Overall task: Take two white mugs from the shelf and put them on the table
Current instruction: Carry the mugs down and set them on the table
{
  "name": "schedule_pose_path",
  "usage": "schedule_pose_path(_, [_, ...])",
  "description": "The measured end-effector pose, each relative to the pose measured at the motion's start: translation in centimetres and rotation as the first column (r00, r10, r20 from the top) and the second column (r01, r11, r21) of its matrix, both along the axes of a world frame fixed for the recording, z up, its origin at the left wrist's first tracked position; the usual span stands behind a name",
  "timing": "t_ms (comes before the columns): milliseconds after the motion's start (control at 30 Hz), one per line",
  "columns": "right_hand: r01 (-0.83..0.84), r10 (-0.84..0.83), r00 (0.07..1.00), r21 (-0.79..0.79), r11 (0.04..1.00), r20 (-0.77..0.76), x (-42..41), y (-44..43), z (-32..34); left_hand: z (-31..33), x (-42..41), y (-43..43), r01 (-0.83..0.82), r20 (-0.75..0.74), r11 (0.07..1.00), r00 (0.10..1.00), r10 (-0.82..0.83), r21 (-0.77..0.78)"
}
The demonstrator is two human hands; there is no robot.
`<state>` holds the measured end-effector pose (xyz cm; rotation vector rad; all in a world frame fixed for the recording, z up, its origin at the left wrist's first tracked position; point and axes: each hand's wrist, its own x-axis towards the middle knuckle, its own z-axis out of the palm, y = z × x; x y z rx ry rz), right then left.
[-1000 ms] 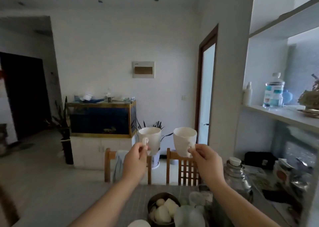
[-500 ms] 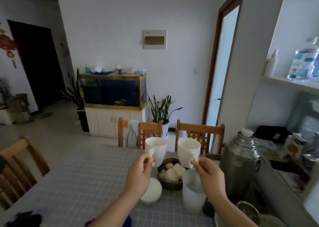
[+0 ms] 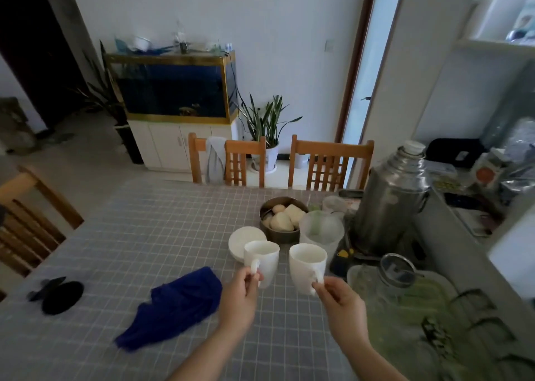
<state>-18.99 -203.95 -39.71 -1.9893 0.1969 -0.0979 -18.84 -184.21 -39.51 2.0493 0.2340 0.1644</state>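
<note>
I hold two white mugs upright over the table [image 3: 150, 236], which has a grey checked cloth. My left hand [image 3: 240, 299] pinches the handle of the left mug [image 3: 264, 257]. My right hand [image 3: 341, 305] grips the handle of the right mug [image 3: 305, 265]. Both mugs hang side by side low over the cloth; I cannot tell whether their bases touch it. The shelf [image 3: 492, 45] is at the upper right, mostly out of view.
Just behind the mugs are a white lid [image 3: 241, 240], a metal bowl of buns [image 3: 282, 218] and a clear plastic jug [image 3: 321, 230]. A steel thermos [image 3: 390, 198] and a green tray [image 3: 405, 317] stand right. A blue cloth [image 3: 176, 305] lies left. Wooden chairs [image 3: 330, 160] line the far edge.
Both hands have come down with the mugs from chest height to just over the table, and my view has tilted down onto the tabletop.
</note>
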Motion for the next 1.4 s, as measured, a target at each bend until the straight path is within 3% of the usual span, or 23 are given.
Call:
schedule_pose_path(167, [0.038,-0.034,0.995,0.043,0.998,-0.094,-2.5,-0.2,-3.5,-3.1,-1.8,-0.8,-0.019,-0.077,1.0,0.997,0.018,-0.005])
schedule_pose_path(500, [0.063,-0.061,0.993,0.017,0.998,-0.105,-4.5,-0.5,-7.6,-8.2,-5.1,-1.5,-0.018,-0.195,0.999,0.981,0.008,-0.047])
schedule_pose_path(767, [0.095,-0.089,0.988,0.049,0.994,-0.125,-4.0,0.4,-8.8,-9.7,-4.8,-1.6,-0.008,-0.192,1.0,0.981,0.006,-0.007])
schedule_pose_path(1167, [0.076,-0.066,0.991,0.09,0.993,-0.118,-4.2,0.8,-10.7,-12.0,-4.3,-1.6,-0.018,-0.156,0.996,0.988,0.005,-0.088])
schedule_pose_path(1400, [0.094,-0.079,0.991,0.14,0.986,-0.112,-5.0,0.9,-12.1,-12.5,-6.2,-2.4,0.038,-0.218,0.998,0.975,-0.048,-0.05])
